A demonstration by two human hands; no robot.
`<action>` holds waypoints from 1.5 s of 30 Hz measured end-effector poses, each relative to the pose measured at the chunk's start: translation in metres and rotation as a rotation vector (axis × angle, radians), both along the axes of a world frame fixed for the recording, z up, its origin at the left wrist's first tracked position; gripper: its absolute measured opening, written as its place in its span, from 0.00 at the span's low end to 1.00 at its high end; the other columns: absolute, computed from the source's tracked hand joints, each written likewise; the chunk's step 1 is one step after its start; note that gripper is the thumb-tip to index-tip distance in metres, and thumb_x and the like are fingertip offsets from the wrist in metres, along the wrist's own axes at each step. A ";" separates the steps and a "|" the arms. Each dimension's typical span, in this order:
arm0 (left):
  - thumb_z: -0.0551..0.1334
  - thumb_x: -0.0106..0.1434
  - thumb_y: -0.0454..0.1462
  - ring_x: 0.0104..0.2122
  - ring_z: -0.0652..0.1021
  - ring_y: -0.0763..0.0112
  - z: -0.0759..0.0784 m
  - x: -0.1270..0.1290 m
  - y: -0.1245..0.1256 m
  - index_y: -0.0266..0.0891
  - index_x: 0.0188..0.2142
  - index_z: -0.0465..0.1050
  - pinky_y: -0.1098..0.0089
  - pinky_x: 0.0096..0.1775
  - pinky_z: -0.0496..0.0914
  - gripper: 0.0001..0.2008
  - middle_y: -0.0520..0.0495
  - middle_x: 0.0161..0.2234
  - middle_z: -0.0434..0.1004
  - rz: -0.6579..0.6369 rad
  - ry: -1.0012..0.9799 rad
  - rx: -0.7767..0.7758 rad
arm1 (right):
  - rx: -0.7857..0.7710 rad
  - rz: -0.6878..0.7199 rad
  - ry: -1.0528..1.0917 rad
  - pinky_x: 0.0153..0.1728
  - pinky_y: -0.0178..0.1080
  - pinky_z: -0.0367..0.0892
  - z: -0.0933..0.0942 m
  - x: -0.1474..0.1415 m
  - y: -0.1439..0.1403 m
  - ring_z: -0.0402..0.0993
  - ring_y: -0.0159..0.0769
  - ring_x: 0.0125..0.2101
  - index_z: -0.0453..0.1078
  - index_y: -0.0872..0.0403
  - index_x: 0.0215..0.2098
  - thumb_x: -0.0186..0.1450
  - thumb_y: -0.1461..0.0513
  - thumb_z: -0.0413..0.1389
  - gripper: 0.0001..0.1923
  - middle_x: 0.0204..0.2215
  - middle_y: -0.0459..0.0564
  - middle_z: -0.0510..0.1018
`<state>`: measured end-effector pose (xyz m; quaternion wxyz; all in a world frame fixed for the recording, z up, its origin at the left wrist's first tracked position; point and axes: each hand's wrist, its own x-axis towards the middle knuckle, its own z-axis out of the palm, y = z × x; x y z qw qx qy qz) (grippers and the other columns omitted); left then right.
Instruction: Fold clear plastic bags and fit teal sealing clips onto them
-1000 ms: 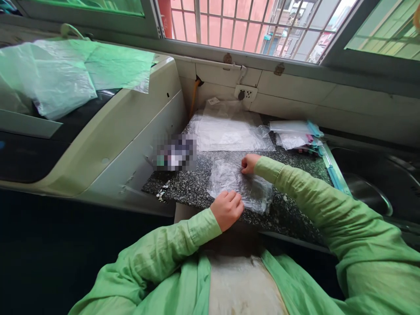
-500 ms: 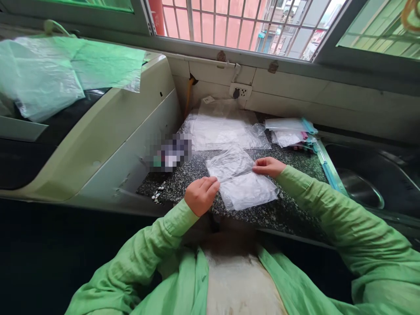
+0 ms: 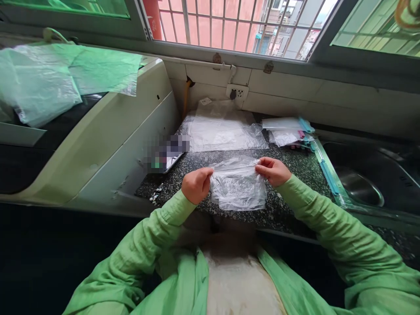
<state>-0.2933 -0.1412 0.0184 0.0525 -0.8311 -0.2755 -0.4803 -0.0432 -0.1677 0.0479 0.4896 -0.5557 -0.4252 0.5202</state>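
A small clear plastic bag (image 3: 238, 186) hangs between my two hands above the speckled granite counter (image 3: 288, 214). My left hand (image 3: 196, 184) pinches the bag's upper left corner. My right hand (image 3: 274, 170) pinches its upper right corner. The top edge is stretched level between them and the rest of the bag droops toward the counter. Both my arms are in light green sleeves.
A stack of clear bags (image 3: 223, 131) lies at the back of the counter under a wall socket (image 3: 236, 92). Packets with teal strips (image 3: 292, 131) sit to the right, beside a steel sink (image 3: 364, 183). A white appliance (image 3: 108, 131) with green plastic sheets (image 3: 62, 78) stands left.
The bag lay flat on the counter under my hands; both hands have now gripped its top corners and lifted it upright. The view has shifted slightly.
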 end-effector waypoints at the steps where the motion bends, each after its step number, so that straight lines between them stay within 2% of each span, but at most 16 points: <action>1: 0.50 0.57 0.30 0.28 0.76 0.76 0.000 0.001 0.000 0.37 0.34 0.65 0.77 0.32 0.69 0.07 0.48 0.28 0.76 0.013 -0.023 -0.019 | 0.028 -0.021 0.003 0.19 0.31 0.58 -0.001 0.000 -0.001 0.62 0.23 0.17 0.63 0.55 0.22 0.34 0.54 0.66 0.23 0.16 0.40 0.67; 5: 0.52 0.58 0.32 0.24 0.74 0.78 0.004 0.004 -0.001 0.37 0.34 0.67 0.78 0.29 0.68 0.07 0.50 0.27 0.75 0.005 -0.129 -0.167 | 0.158 -0.076 -0.029 0.21 0.32 0.62 0.000 0.001 -0.003 0.65 0.25 0.19 0.64 0.52 0.33 0.39 0.55 0.65 0.26 0.18 0.39 0.68; 8: 0.53 0.59 0.34 0.23 0.72 0.80 0.010 0.007 0.001 0.37 0.37 0.68 0.79 0.28 0.67 0.09 0.50 0.28 0.75 -0.056 -0.217 -0.328 | 0.263 -0.046 -0.115 0.22 0.33 0.63 0.002 0.002 -0.005 0.64 0.25 0.20 0.64 0.51 0.41 0.44 0.55 0.63 0.26 0.19 0.39 0.68; 12: 0.53 0.57 0.31 0.27 0.73 0.78 0.016 0.010 0.007 0.36 0.36 0.71 0.77 0.30 0.67 0.10 0.48 0.30 0.75 -0.238 -0.316 -0.451 | 0.297 0.014 -0.286 0.26 0.35 0.65 0.003 0.004 -0.005 0.66 0.27 0.23 0.70 0.54 0.32 0.48 0.55 0.60 0.16 0.22 0.45 0.72; 17: 0.51 0.52 0.25 0.27 0.71 0.76 0.022 0.014 0.015 0.36 0.30 0.74 0.75 0.28 0.66 0.15 0.48 0.25 0.72 -0.457 -0.377 -0.581 | 0.319 -0.003 -0.493 0.28 0.37 0.66 -0.005 0.006 -0.004 0.68 0.30 0.24 0.70 0.56 0.26 0.51 0.55 0.56 0.12 0.23 0.48 0.74; 22: 0.50 0.47 0.24 0.26 0.71 0.77 0.025 0.020 0.024 0.35 0.25 0.74 0.76 0.28 0.66 0.15 0.49 0.25 0.71 -0.476 -0.386 -0.646 | 0.352 0.005 -0.651 0.25 0.36 0.63 -0.010 0.014 -0.001 0.64 0.29 0.22 0.70 0.56 0.25 0.53 0.55 0.54 0.12 0.22 0.48 0.71; 25: 0.49 0.45 0.24 0.26 0.71 0.76 0.026 0.026 0.029 0.36 0.24 0.73 0.75 0.29 0.66 0.16 0.49 0.24 0.71 -0.491 -0.334 -0.660 | 0.384 0.014 -0.710 0.28 0.36 0.63 -0.002 0.019 0.003 0.66 0.31 0.27 0.71 0.55 0.29 0.53 0.54 0.54 0.13 0.29 0.50 0.71; 29: 0.48 0.45 0.25 0.26 0.71 0.76 0.030 0.037 0.036 0.36 0.24 0.72 0.74 0.28 0.66 0.15 0.49 0.24 0.71 -0.536 -0.223 -0.677 | 0.341 0.181 -0.622 0.35 0.38 0.63 0.009 0.017 0.014 0.67 0.36 0.37 0.71 0.53 0.35 0.52 0.52 0.55 0.16 0.36 0.51 0.73; 32: 0.49 0.47 0.26 0.25 0.70 0.76 0.032 0.046 0.043 0.35 0.24 0.72 0.74 0.28 0.66 0.14 0.49 0.23 0.70 -0.541 -0.185 -0.665 | 0.212 0.370 -0.476 0.32 0.37 0.63 0.007 0.014 0.021 0.68 0.33 0.31 0.70 0.56 0.35 0.50 0.51 0.57 0.20 0.31 0.49 0.74; 34: 0.49 0.48 0.26 0.25 0.70 0.76 0.033 0.050 0.049 0.35 0.25 0.72 0.74 0.28 0.65 0.14 0.49 0.24 0.70 -0.538 -0.173 -0.639 | 0.118 0.433 -0.388 0.26 0.34 0.60 0.002 0.014 0.023 0.65 0.29 0.25 0.69 0.58 0.32 0.48 0.50 0.58 0.20 0.24 0.46 0.72; 37: 0.49 0.49 0.27 0.26 0.70 0.76 0.030 0.054 0.056 0.36 0.24 0.73 0.74 0.29 0.65 0.14 0.49 0.24 0.70 -0.540 -0.159 -0.609 | 0.036 0.396 -0.327 0.21 0.32 0.54 -0.006 0.016 0.022 0.59 0.25 0.19 0.68 0.59 0.24 0.44 0.51 0.60 0.19 0.16 0.41 0.66; 41: 0.51 0.50 0.29 0.27 0.70 0.75 0.021 0.058 0.058 0.36 0.24 0.73 0.73 0.30 0.64 0.12 0.48 0.25 0.69 -0.546 -0.207 -0.676 | -0.001 0.308 -0.274 0.21 0.31 0.53 -0.010 0.018 0.021 0.58 0.23 0.19 0.66 0.59 0.20 0.40 0.52 0.62 0.19 0.16 0.40 0.65; 45: 0.53 0.54 0.37 0.22 0.66 0.78 0.009 0.060 0.060 0.37 0.40 0.70 0.74 0.26 0.62 0.14 0.50 0.25 0.68 -0.526 -0.424 -0.906 | -0.001 0.276 -0.270 0.22 0.32 0.53 -0.012 0.016 0.022 0.58 0.23 0.19 0.66 0.58 0.19 0.41 0.53 0.61 0.17 0.15 0.40 0.65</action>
